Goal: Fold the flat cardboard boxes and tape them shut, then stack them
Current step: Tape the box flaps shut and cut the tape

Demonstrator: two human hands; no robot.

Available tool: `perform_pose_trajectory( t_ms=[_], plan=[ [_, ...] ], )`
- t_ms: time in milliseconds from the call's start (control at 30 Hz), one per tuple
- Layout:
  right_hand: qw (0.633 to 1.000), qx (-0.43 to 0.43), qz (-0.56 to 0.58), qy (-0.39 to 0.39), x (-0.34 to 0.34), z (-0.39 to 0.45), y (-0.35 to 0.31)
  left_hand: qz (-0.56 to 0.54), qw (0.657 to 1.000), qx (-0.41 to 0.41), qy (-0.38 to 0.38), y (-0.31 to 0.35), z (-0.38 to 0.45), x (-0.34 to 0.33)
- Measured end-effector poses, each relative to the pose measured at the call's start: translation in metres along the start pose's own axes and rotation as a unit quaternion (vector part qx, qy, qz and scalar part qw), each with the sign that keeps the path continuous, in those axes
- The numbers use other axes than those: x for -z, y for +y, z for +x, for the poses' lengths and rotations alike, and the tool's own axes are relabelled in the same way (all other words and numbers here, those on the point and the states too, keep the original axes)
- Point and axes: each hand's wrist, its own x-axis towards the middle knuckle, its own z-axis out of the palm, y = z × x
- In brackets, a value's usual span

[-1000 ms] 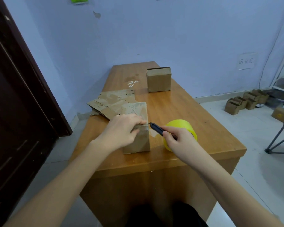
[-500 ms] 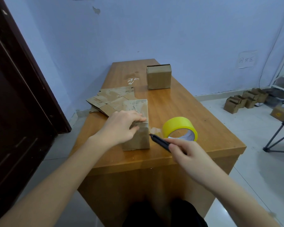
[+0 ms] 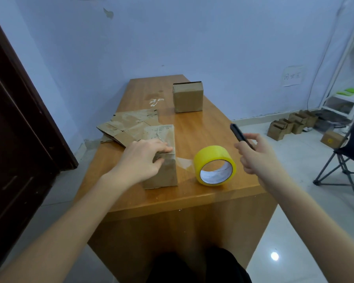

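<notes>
Wooden table (image 3: 192,193), left hand (image 3: 143,158) flat on box (image 3: 161,172), right hand (image 3: 255,158) pinching half-hidden cutter (image 3: 238,134)

bare counter (image 3: 194,127) runs between the near box (image 3: 161,160) and the far box (image 3: 188,97), open for a pass. the tape roll (image 3: 215,165) stands just right of the near box, with a strip of tape (image 3: 184,162) bridging the narrow gap. flat cardboard (image 3: 129,127) fills the left side behind the near box. the right edge beyond the roll is open.
</notes>
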Motion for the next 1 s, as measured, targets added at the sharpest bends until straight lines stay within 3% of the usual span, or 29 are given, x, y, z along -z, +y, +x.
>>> perform_pose_trajectory(
  t_ms=[200,400,767,833,933,1000],
  plan=[
    [0.980,0.010,-0.188,0.063,0.010,0.049,0.045,0.005,1.000,-0.005,0.008,0.001,0.000,0.000],
    [0.898,0.040,-0.428,0.087,0.002,0.068,0.078,0.001,1.000,-0.008,0.009,0.001,0.001,0.000],
    [0.803,0.041,-0.583,0.113,-0.006,0.072,0.083,-0.005,1.000,-0.010,0.020,-0.002,0.000,-0.002],
    [0.821,0.100,-0.551,0.115,-0.007,0.074,0.059,-0.003,1.000,-0.013,0.019,-0.003,0.001,-0.002],
    [0.871,0.225,-0.437,0.003,-0.020,0.067,0.001,-0.005,1.000,-0.015,0.013,-0.005,0.001,-0.003],
    [0.860,0.224,-0.439,-0.135,-0.035,0.058,-0.036,-0.004,1.000,-0.014,0.010,-0.005,0.001,-0.002]
  ],
)
